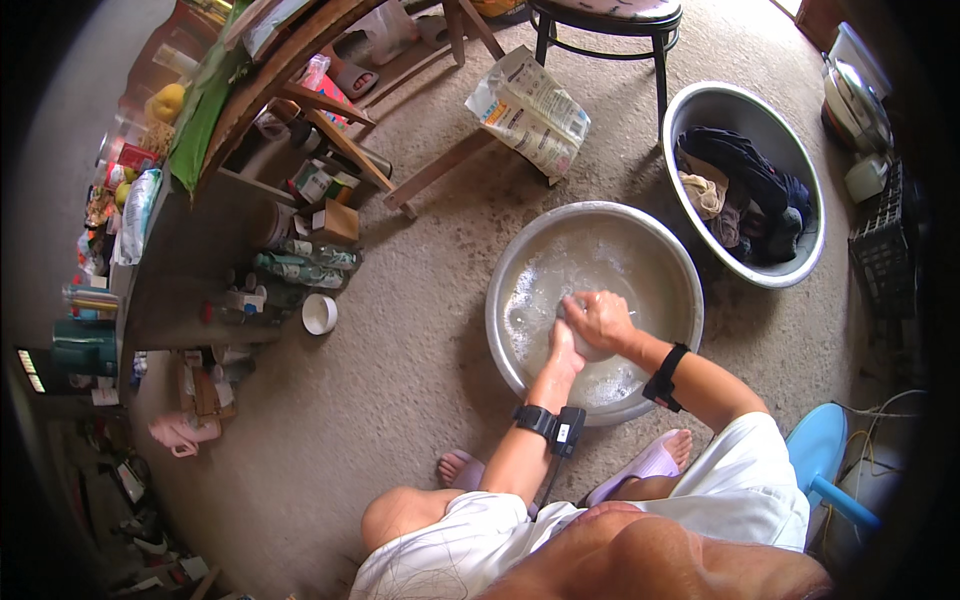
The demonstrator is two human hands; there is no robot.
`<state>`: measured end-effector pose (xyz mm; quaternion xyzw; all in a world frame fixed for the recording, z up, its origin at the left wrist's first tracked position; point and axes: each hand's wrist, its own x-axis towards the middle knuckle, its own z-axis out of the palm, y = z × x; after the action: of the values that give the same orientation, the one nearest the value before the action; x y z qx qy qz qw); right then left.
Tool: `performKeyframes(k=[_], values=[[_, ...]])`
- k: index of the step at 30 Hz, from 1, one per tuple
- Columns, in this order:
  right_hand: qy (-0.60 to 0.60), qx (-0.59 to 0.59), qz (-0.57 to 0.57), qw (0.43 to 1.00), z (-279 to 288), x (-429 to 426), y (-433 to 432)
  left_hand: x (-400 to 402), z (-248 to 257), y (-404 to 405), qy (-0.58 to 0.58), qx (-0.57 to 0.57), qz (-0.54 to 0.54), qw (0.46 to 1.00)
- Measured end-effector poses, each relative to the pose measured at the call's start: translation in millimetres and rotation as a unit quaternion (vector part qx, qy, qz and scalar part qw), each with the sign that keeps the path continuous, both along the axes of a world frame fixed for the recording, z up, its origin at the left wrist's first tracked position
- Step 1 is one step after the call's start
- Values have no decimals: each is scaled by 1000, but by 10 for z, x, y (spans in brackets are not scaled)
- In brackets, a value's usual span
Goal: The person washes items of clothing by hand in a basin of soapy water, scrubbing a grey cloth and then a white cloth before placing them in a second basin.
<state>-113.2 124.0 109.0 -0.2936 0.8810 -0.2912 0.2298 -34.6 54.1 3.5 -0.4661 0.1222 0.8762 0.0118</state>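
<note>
Before me on the floor stands a round metal basin (504,360) of cloudy, sudsy water (536,289). My right hand (606,321) is clenched over a small wet greyish cloth (591,349), probably a garment, above the water. From below and to the left, my left hand (564,346) grips the same cloth, close against the right. Most of the cloth is hidden by fingers and palms, so its kind cannot be told. Both wrists carry black straps, the left one with a small black device (568,432).
A second metal basin (814,255) holds dark and beige clothes (750,187) at upper right. Behind are a printed plastic bag (532,112) and a stool (607,11). Glass bottles (307,270) and a white cup (319,314) stand left; a blue plastic object (817,450) is at right.
</note>
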Motion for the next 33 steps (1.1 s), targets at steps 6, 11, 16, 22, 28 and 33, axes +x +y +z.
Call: performKeyframes(k=[6,11,16,22,28,33], values=[[-17,86,-50,995,-317,-349,75,-47,161,-52,-5,-143,30,989],[26,99,-81,991,-576,-361,494,-161,254,18,-187,-160,32,969],[-59,181,-2,982,-510,-298,301,26,91,-73,-190,-80,9,979],[-254,-94,-97,958,-531,-47,181,41,55,-145,-54,-9,-56,997],[-136,-193,16,972,260,390,-51,462,-5,-74,126,-21,10,992],[-92,-188,44,977,182,342,-110,395,-97,-63,143,-59,5,988]])
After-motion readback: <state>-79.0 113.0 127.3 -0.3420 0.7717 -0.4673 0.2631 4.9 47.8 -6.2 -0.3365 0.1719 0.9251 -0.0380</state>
